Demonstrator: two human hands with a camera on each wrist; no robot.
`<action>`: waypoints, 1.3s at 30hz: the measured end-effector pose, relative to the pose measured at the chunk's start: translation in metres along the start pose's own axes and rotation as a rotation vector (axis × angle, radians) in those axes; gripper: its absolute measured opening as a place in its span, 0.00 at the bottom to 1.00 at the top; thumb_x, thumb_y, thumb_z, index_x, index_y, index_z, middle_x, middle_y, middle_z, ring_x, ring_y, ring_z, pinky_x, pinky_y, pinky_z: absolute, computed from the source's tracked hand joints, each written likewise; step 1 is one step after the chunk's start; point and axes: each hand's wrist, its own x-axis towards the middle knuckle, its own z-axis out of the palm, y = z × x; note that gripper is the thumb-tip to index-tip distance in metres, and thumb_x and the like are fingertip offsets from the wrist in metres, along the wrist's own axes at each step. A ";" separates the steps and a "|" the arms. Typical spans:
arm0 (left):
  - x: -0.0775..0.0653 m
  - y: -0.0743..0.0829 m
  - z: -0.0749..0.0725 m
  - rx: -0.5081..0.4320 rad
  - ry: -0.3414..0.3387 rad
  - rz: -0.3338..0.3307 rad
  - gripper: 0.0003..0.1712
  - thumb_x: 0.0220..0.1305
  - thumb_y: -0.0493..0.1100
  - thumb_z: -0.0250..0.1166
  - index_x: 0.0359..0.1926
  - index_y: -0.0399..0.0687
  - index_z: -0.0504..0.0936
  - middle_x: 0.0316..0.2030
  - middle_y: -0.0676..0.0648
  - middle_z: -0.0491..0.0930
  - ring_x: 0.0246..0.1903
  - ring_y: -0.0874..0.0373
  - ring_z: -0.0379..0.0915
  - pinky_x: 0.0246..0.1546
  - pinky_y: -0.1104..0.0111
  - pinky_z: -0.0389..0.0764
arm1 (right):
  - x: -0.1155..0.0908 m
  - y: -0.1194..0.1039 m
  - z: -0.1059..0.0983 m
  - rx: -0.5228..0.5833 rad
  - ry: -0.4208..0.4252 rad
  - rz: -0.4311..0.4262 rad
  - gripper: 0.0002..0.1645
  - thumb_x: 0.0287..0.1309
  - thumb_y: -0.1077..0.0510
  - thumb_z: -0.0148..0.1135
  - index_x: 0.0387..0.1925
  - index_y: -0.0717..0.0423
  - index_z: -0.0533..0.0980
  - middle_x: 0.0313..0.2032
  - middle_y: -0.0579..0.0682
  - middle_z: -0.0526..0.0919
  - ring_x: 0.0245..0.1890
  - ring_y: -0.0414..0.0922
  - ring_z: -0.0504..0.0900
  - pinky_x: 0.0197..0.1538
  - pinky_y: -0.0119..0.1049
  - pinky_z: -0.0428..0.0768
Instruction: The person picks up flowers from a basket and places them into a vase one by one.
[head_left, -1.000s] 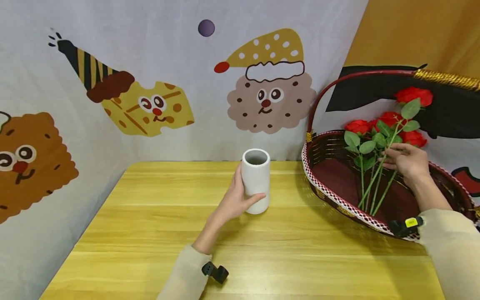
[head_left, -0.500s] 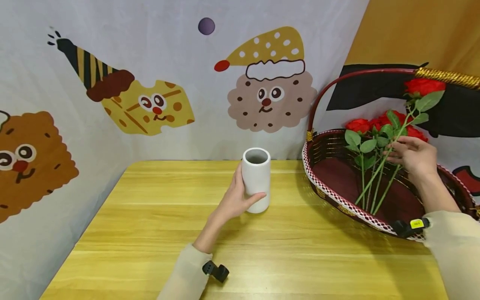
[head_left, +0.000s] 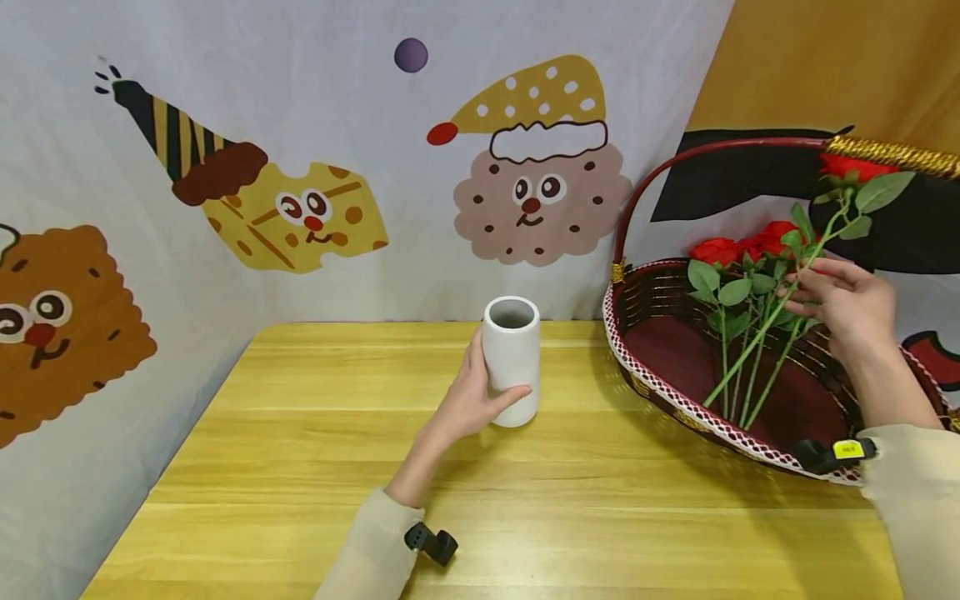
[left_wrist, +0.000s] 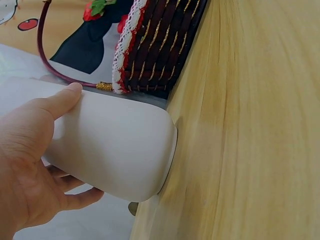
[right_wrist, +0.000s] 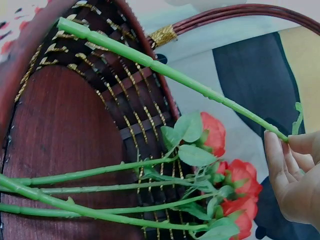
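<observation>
A white cylindrical vase (head_left: 517,362) stands upright on the wooden table, its round mouth facing up. My left hand (head_left: 468,396) grips it from the left, the thumb across its front; the left wrist view shows the fingers wrapping behind it. Over the wicker basket (head_left: 621,337), my right hand (head_left: 855,308) pinches the green stem of a red rose (head_left: 855,169) between thumb and fingers. That stem (right_wrist: 175,76) slants across the right wrist view, separate from the others. Several more red roses (right_wrist: 245,177) lie inside the basket, stems against its dark red bottom.
The basket's tall handle (head_left: 720,150), partly wrapped in gold, arches above the roses. A pale cloth with cartoon figures (head_left: 540,204) hangs behind the table (head_left: 300,467). White and red trim edges the basket near my right sleeve.
My right hand has moved right with the pinched rose, drawing it away from the other roses. The left hand and the vase have stayed put.
</observation>
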 end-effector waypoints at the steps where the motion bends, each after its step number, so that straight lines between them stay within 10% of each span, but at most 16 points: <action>1: 0.000 0.000 0.000 0.001 -0.001 -0.003 0.67 0.59 0.50 0.77 0.80 0.59 0.34 0.70 0.42 0.57 0.65 0.48 0.63 0.66 0.51 0.67 | -0.001 -0.001 0.001 0.019 0.000 -0.007 0.08 0.66 0.68 0.62 0.42 0.56 0.81 0.28 0.48 0.87 0.24 0.42 0.87 0.27 0.32 0.84; 20: 0.001 0.001 -0.003 0.012 0.001 0.015 0.67 0.58 0.49 0.77 0.80 0.56 0.35 0.70 0.41 0.57 0.65 0.48 0.63 0.65 0.51 0.67 | -0.016 -0.012 0.024 0.001 0.049 -0.126 0.10 0.65 0.64 0.65 0.48 0.55 0.79 0.31 0.47 0.85 0.24 0.40 0.84 0.28 0.29 0.83; 39: -0.001 0.000 -0.003 0.010 -0.003 0.018 0.67 0.57 0.51 0.78 0.80 0.59 0.36 0.71 0.42 0.57 0.65 0.48 0.62 0.65 0.51 0.67 | -0.043 -0.001 0.062 0.051 -0.193 -0.115 0.08 0.64 0.69 0.64 0.45 0.63 0.81 0.33 0.52 0.89 0.26 0.46 0.88 0.28 0.37 0.85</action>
